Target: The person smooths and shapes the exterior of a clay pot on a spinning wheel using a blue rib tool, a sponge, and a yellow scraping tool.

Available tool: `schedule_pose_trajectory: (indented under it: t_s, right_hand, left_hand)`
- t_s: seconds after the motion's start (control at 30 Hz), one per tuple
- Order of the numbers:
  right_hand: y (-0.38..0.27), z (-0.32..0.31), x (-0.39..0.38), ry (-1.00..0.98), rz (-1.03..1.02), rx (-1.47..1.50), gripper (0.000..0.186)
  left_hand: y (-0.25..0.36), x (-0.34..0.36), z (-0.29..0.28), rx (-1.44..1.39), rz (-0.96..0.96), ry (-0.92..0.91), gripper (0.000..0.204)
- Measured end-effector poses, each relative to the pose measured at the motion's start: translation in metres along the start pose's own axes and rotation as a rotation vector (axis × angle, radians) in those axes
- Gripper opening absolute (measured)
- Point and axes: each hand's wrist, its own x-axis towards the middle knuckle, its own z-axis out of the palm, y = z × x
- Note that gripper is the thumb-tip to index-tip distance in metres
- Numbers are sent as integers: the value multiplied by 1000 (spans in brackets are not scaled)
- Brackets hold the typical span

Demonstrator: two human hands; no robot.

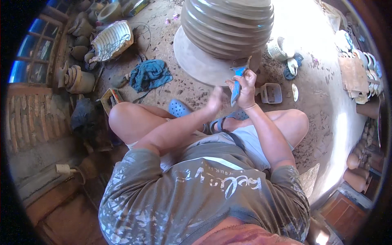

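Observation:
A large grey ridged clay pot [226,24] stands upright on a round grey platform [188,61]. My right hand [247,90] grips a blue blade-like tool [235,92] just below the pot's base, its narrow end pointing down toward me. My left hand [216,98] is raised a short way left of the tool, smeared by motion, so its fingers are unclear. Both forearms reach over my crossed legs.
Blue cloth [149,75], a white ribbed piece [112,38], stacked pots [79,81] and a box [110,100] lie left. A clear plastic tub [270,93], white bucket [279,50] and boards [353,77] are right. Pots [355,161] line the right wall.

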Motion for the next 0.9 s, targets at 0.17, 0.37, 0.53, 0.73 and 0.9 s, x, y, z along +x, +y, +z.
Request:
schedule_pose_trajectory:
  t_s: [0.17, 0.37, 0.53, 0.73, 0.9]
  right_hand:
    - [14, -1, 1, 17, 20, -52, 35]
    - [12, -4, -10, -38, 14, -28, 34]
    - [0, -7, -8, -19, 29, -81, 32]
    - [-11, -10, -3, 12, 43, -13, 30]
    - [-20, -10, 0, -2, 77, 36, 30]
  left_hand:
    - [47, 11, -11, -528, 305, 369, 84]
    - [92, 47, -80, -359, 295, 643, 86]
    - [22, -29, 32, 17, -130, -194, 85]
    - [98, 41, -89, -457, 247, 587, 95]
    - [61, 28, -22, -209, 349, 774, 90]
